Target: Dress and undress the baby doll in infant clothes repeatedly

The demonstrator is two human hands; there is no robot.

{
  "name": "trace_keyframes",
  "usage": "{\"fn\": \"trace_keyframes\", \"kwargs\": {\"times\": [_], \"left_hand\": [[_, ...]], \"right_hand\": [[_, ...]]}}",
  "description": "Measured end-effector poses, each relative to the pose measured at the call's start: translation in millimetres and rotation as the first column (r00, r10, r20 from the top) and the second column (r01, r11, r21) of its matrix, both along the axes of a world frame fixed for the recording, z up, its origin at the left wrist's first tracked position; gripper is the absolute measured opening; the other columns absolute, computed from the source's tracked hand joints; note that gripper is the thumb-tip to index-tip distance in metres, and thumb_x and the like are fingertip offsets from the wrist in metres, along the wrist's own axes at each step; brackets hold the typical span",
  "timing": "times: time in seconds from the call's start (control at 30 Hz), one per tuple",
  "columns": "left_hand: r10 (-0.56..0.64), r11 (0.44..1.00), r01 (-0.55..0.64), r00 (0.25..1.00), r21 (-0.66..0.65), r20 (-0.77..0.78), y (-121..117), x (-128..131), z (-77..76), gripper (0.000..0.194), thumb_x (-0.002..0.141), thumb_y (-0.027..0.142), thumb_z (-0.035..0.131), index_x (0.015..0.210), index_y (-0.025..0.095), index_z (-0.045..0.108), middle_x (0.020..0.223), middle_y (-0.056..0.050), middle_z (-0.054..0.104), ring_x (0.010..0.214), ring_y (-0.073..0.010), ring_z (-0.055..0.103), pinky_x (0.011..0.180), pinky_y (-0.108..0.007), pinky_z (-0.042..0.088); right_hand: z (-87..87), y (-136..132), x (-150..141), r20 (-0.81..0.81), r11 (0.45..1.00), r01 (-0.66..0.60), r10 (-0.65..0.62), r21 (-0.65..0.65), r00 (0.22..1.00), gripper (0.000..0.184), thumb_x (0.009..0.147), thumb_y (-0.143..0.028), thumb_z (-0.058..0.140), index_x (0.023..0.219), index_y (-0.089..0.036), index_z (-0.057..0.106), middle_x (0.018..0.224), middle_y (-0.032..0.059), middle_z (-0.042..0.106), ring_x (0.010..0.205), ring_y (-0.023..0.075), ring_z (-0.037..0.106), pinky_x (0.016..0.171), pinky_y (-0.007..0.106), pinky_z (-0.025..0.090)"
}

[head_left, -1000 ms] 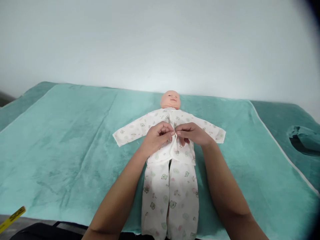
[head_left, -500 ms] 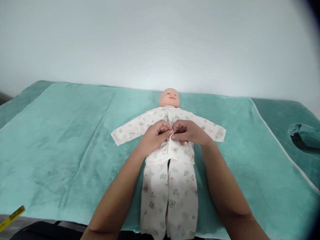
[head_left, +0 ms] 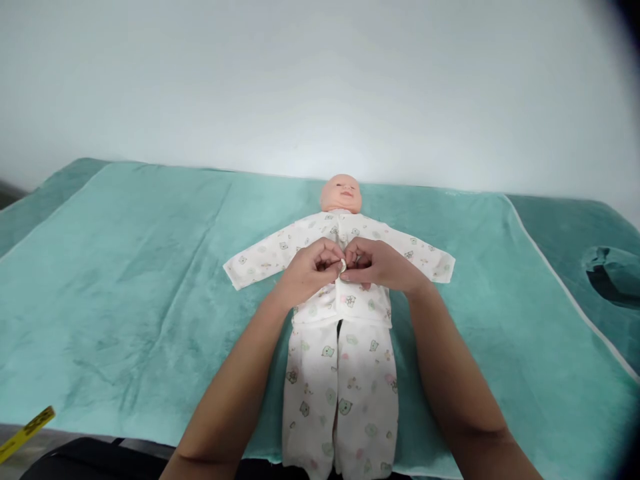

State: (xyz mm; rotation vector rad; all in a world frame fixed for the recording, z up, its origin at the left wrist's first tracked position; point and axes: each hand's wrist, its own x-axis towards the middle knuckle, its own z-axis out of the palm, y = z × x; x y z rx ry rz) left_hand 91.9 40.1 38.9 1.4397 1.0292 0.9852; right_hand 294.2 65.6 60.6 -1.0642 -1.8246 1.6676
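A baby doll (head_left: 341,193) lies on its back on a teal towel (head_left: 150,280), arms spread, dressed in a white printed shirt (head_left: 280,250) and matching trousers (head_left: 340,393). Over the doll's chest my left hand (head_left: 306,272) and my right hand (head_left: 381,265) meet, each with fingers pinched on the front edges of the shirt. The two thumbs and forefingers press together at the shirt's middle seam, where a small fold of cloth shows between them. What fastening lies under the fingers is hidden.
The towel covers a padded table against a pale wall. A face hole (head_left: 613,280) in the padding shows at the right end. A yellow strip (head_left: 25,433) pokes in at the bottom left, beside a dark edge below the towel.
Both hands stayed pinched on the shirt front and drew a little closer together at the seam. The view shifted slightly; the doll did not move.
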Motion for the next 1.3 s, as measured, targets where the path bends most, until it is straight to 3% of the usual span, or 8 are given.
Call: {"fn": "trace_keyframes", "kwargs": {"times": [0.17, 0.37, 0.63, 0.9, 1.1, 1.2, 1.23, 1.3], "left_hand": [[-0.008, 0.998, 0.018, 0.990, -0.065, 0.140, 2.7, -1.3, -1.4, 0.016, 0.085, 0.021, 0.067, 0.092, 0.021, 0.052, 0.067, 0.007, 0.056, 0.054, -0.0071, 0.054, 0.050, -0.018, 0.043], [-0.054, 0.997, 0.062, 0.984, -0.041, 0.170, 4.6, -3.5, -1.2, 0.016, 0.087, 0.025, 0.067, 0.093, 0.020, 0.053, 0.066, 0.006, 0.056, 0.055, -0.0070, 0.055, 0.049, -0.018, 0.040], [-0.016, 0.994, 0.037, 0.979, -0.098, 0.205, 2.8, -0.7, 1.2, 0.018, 0.085, 0.027, 0.069, 0.091, 0.020, 0.052, 0.073, 0.004, 0.058, 0.060, -0.0079, 0.058, 0.048, -0.018, 0.038], [-0.026, 0.996, 0.034, 0.994, -0.079, 0.106, 3.5, -4.8, 4.5, 0.018, 0.085, 0.027, 0.069, 0.093, 0.020, 0.054, 0.069, 0.004, 0.057, 0.060, -0.0093, 0.059, 0.048, -0.019, 0.041], [-0.162, 0.979, 0.165, 0.986, -0.117, 0.033, 1.5, -13.1, 12.5, 0.027, 0.081, 0.023, 0.070, 0.105, 0.022, 0.058, 0.069, 0.004, 0.059, 0.061, -0.0107, 0.059, 0.055, -0.022, 0.047], [0.032, 0.999, -0.030, 0.998, 0.030, -0.058, 8.9, -20.3, 8.1, 0.024, 0.082, 0.025, 0.066, 0.106, 0.024, 0.061, 0.074, 0.002, 0.060, 0.066, -0.0129, 0.061, 0.060, -0.024, 0.049], [0.163, 0.982, -0.151, 0.982, 0.112, -0.099, 12.4, -24.6, 4.6, 0.022, 0.083, 0.025, 0.063, 0.105, 0.024, 0.062, 0.079, 0.000, 0.062, 0.072, -0.0145, 0.063, 0.063, -0.026, 0.051], [0.442, 0.880, -0.381, 0.875, 0.283, -0.197, 18.0, -36.6, -4.9, 0.020, 0.087, 0.025, 0.056, 0.105, 0.023, 0.064, 0.096, -0.004, 0.066, 0.090, -0.0190, 0.065, 0.076, -0.031, 0.054]], "right_hand": [[-1.0, 2.5, 2.2, -0.041, 0.999, -0.027, 0.026, -0.031, 0.999, 0.026, 0.078, -0.039, 0.076, 0.089, -0.021, 0.060, 0.076, -0.0034, 0.060, 0.056, 0.0101, 0.059, 0.051, 0.024, 0.049], [2.7, 2.3, 1.4, -0.020, 1.000, -0.014, 0.013, -0.009, 1.000, 0.024, 0.083, -0.042, 0.071, 0.087, -0.020, 0.061, 0.069, -0.0038, 0.059, 0.051, 0.0091, 0.057, 0.049, 0.023, 0.045], [7.8, 0.6, -0.1, -0.028, 1.000, -0.012, 0.011, -0.028, 1.000, 0.019, 0.085, -0.037, 0.066, 0.084, -0.019, 0.060, 0.062, -0.0037, 0.058, 0.051, 0.0096, 0.055, 0.047, 0.022, 0.038], [5.3, 2.7, 2.6, -0.020, 0.999, -0.037, 0.036, -0.037, 0.999, 0.019, 0.087, -0.037, 0.063, 0.084, -0.019, 0.062, 0.065, -0.0020, 0.062, 0.052, 0.0095, 0.057, 0.046, 0.022, 0.037], [1.9, 1.6, 1.5, -0.009, 0.999, -0.010, 0.010, -0.033, 1.000, 0.021, 0.085, -0.041, 0.067, 0.087, -0.020, 0.063, 0.063, -0.0032, 0.058, 0.053, 0.0107, 0.055, 0.049, 0.024, 0.042], [-10.8, 7.4, 10.8, -0.020, 0.988, 0.123, -0.122, 0.096, 0.992, 0.025, 0.085, -0.045, 0.065, 0.094, -0.021, 0.064, 0.071, 0.0003, 0.062, 0.062, 0.0146, 0.058, 0.055, 0.027, 0.046], [-17.4, 9.7, 17.0, -0.026, 0.958, 0.228, -0.227, 0.175, 0.974, 0.027, 0.086, -0.046, 0.063, 0.098, -0.022, 0.064, 0.075, 0.0021, 0.064, 0.068, 0.0165, 0.060, 0.059, 0.028, 0.047], [-32.9, 12.1, 34.4, -0.008, 0.823, 0.446, -0.474, 0.352, 0.880, 0.031, 0.088, -0.048, 0.057, 0.104, -0.022, 0.064, 0.088, 0.0062, 0.067, 0.083, 0.0211, 0.062, 0.069, 0.032, 0.050]]}}
